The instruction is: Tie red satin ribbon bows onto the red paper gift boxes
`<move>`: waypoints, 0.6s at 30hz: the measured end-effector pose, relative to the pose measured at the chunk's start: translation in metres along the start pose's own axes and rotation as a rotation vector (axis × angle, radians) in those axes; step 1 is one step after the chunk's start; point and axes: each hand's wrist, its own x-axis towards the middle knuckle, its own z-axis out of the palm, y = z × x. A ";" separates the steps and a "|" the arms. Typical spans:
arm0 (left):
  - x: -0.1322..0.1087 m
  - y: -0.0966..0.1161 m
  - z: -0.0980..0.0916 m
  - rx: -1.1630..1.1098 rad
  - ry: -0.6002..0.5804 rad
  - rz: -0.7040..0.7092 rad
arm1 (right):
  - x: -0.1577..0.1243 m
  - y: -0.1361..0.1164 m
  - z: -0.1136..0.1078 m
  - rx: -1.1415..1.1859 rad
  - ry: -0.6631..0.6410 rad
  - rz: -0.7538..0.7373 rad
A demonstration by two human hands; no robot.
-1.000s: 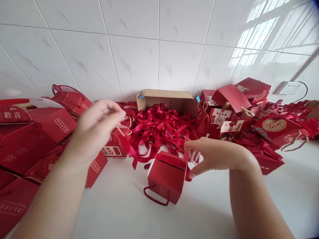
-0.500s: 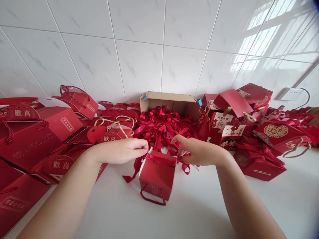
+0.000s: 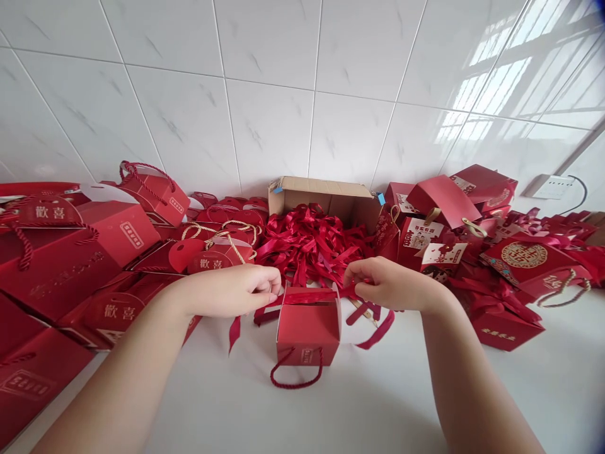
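A small red gift box (image 3: 308, 328) stands on the white table in front of me, with a dark red cord handle (image 3: 297, 383) hanging at its near side. Across its far top part runs a red satin ribbon (image 3: 309, 296), drawn nearly straight. My left hand (image 3: 250, 290) is closed in a pinch on the ribbon at the box's left edge. Just right of the box, my right hand (image 3: 385, 284) pinches the same ribbon with bent fingers. Loose ribbon ends dangle below both hands. The fingertips' exact grip is partly hidden.
Behind the box, a cardboard carton (image 3: 326, 189) lies with a heap of red ribbons (image 3: 316, 243) spilling from it. Several red gift boxes (image 3: 108, 239) crowd the left side. More decorated boxes (image 3: 513, 321) are piled right, near a white power strip (image 3: 551, 187) by the tiled wall.
My right hand has moved right, away from the box, and the ribbon is straighter across it. The box has turned to face me more squarely and shifted slightly right.
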 end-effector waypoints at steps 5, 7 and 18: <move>-0.002 -0.001 0.000 0.043 0.042 -0.038 | 0.001 0.000 0.001 -0.028 -0.074 0.031; -0.002 -0.002 0.000 0.050 0.039 -0.058 | 0.003 0.000 0.001 -0.036 -0.114 0.053; -0.007 -0.031 -0.010 0.021 0.166 -0.107 | -0.007 0.009 -0.010 -0.089 -0.064 0.166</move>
